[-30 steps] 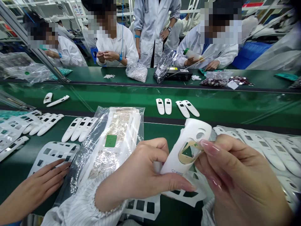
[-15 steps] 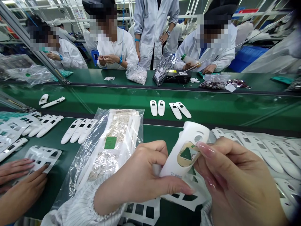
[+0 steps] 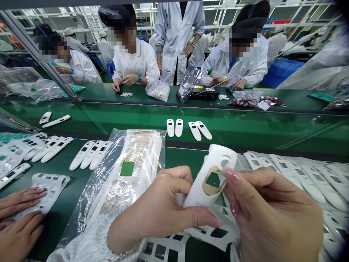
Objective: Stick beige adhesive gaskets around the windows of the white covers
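Observation:
My left hand [image 3: 163,207] grips the lower end of a white plastic housing [image 3: 201,174], tilted up toward the right. The housing has a round hole near its top and an oval window below it. A tan adhesive gasket [image 3: 210,189] with a square opening lies at that window. My right hand [image 3: 267,207] is closed at the housing's right edge, thumb and forefinger pinching at the gasket's upper right corner. The other right fingers curl behind, partly hidden. Beneath my hands lie white backing sheets [image 3: 215,233] with square cut-outs.
A clear bag [image 3: 127,169] of gasket sheets lies left of my hands. White housings stand in rows at left [image 3: 81,155] and right [image 3: 308,178]; several ride the green conveyor [image 3: 136,120]. A co-worker's hands [image 3: 21,218] press a cut-out sheet [image 3: 51,185] at far left. Other people sit opposite.
The housings on the conveyor have moved left. The neighbour's hands and sheet have shifted left. My hands keep their grip, and the held housing appears slightly lower and farther left.

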Demonstrator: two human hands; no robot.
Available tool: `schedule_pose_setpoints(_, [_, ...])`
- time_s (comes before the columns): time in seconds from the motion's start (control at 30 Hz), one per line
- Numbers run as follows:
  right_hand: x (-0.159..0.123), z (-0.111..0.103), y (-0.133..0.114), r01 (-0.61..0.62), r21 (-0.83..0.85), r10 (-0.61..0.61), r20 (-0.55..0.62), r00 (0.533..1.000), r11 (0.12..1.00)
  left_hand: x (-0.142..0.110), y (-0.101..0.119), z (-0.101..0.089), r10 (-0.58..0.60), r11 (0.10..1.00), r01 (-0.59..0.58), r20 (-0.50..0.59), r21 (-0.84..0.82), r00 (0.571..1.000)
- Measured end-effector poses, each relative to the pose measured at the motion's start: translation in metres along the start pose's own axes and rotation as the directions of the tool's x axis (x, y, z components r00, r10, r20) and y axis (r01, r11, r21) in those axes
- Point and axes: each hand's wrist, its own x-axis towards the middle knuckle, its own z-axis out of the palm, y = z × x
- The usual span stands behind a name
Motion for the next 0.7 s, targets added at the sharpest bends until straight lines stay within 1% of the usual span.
schedule_pose_setpoints(0.1, [-0.001,0.003,-0.001,0.038,0.001,-0.038,-0.023,0.999,0.999,0.0,0.0,0.001,-0.011,0.996,0.009,-0.019,-0.09,1.0])
schedule_pose_setpoints(0.17, [-0.002,0.004,-0.002,0.065,-0.003,-0.065,-0.035,0.997,0.998,-0.001,0.0,0.001,-0.015,0.994,0.012,-0.023,-0.112,1.0])
schedule_pose_setpoints(0.3, [-0.003,0.005,-0.002,0.102,-0.006,-0.103,-0.042,0.994,0.995,-0.001,-0.001,0.001,-0.018,0.992,0.016,-0.015,-0.128,1.0])
schedule_pose_setpoints(0.4, [-0.004,0.006,-0.001,0.136,-0.04,-0.138,-0.056,0.989,0.99,-0.001,-0.001,0.002,-0.026,0.991,0.023,-0.026,-0.133,0.999])
schedule_pose_setpoints(0.57, [-0.008,0.011,-0.001,0.254,-0.087,-0.264,-0.139,0.954,0.963,0.0,0.0,0.002,-0.027,0.987,0.022,-0.024,-0.158,0.999])
schedule_pose_setpoints(0.7, [-0.011,0.014,-0.003,0.279,-0.097,-0.291,-0.133,0.948,0.955,0.0,0.001,0.002,-0.018,0.985,0.015,-0.018,-0.171,1.0])
